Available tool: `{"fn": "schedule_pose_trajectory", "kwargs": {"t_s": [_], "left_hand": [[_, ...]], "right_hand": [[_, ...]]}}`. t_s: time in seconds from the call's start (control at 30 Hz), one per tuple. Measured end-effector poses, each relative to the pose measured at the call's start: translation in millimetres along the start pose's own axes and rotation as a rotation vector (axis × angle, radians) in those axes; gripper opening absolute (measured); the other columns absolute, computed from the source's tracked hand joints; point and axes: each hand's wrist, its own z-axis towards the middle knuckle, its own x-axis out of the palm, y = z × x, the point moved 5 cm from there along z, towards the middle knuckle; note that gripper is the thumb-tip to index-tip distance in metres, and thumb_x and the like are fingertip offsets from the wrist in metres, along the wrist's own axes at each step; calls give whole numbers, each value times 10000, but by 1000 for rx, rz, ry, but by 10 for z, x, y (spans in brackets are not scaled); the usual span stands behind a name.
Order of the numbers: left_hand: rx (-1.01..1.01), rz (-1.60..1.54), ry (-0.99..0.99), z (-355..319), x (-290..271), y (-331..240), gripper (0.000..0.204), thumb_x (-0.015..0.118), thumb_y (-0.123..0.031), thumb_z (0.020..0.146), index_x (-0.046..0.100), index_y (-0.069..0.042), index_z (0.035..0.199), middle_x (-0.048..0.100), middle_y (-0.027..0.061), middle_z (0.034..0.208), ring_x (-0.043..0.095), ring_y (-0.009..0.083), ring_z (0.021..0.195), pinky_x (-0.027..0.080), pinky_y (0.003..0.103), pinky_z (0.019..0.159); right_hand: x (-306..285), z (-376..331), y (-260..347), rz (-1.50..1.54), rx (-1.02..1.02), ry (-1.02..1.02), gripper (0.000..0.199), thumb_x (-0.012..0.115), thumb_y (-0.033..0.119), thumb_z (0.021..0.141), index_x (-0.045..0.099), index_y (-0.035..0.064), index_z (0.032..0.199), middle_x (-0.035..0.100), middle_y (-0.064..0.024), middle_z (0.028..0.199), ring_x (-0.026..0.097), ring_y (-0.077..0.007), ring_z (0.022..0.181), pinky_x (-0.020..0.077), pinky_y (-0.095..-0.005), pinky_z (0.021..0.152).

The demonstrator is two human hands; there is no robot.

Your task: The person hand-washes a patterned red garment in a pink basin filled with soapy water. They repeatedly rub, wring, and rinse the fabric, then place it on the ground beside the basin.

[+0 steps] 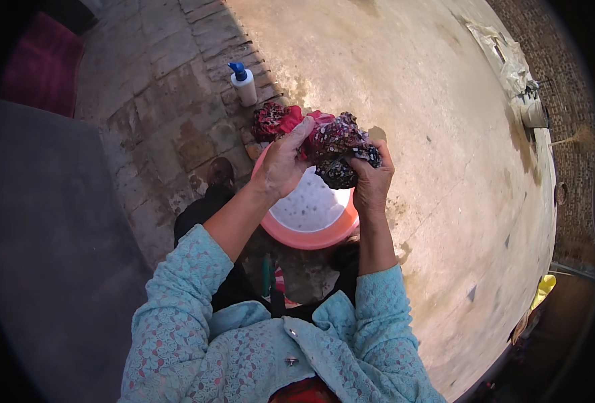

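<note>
Head view: cloth [324, 144] bunched crosswise above basin [314, 221], left hand [283, 164] and right hand [373, 178] fingers clamped on opposite ends.

Harsh sunlight on the ground, deep left shade, fisheye-bent dark rim.

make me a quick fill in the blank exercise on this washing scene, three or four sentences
1. Both hands, the left hand and the right hand, grip a dark flower-patterned wet cloth above a round ____ plastic basin.
2. The basin holds foamy ____.
3. The white plastic bottle on the brick paving has a ____ pump top.
4. The person's sleeves are light ____ lace.

Missing words: pink; water; blue; blue
</note>
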Motion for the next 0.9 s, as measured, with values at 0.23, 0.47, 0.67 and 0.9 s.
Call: {"fn": "schedule_pose_trajectory", "kwargs": {"t_s": [0.23, 0.47, 0.67, 0.9], "left_hand": [[-56, 351, -142, -65, -131, 60, 289, 607, -278, 865, 589, -59, 1053, 646, 79, 981, 626, 177, 868, 534, 372, 664], [38, 746, -363, -41, -320, 99, 355, 670, -283, 796, 554, -4, 982, 553, 45, 837, 507, 141, 710, 451, 275, 677], [-345, 228, -221, -62, -275, 545, 678, 531, -559, 835, 409, -49, 1266, 509, 128, 1237, 572, 238, 1014, 491, 364, 824], [-272, -494, 433, -16, 216, 319, 722, 336, -619, 891, 450, -7, 1257, 576, 160, 1166, 602, 256, 1016, 511, 377, 875]], "right_hand": [[-349, 136, 63, 596, -18, -32, 349, 509, 71, 729, 526, 33, 1075, 605, -126, 1056, 600, -264, 958, 492, -411, 874], [-524, 137, -26, 870, 125, 70, 438, 469, 270, 759, 580, 68, 1132, 605, -116, 1143, 565, -304, 1055, 433, -472, 952], [-209, -277, 47, 747, 115, -39, 520, 502, 322, 803, 472, 101, 1273, 519, -117, 1266, 479, -310, 1170, 365, -470, 1025], [62, -170, 371, 118, -168, 42, 488, 498, -35, 655, 527, 9, 1140, 582, -140, 1081, 578, -235, 1000, 454, -355, 932]]}}
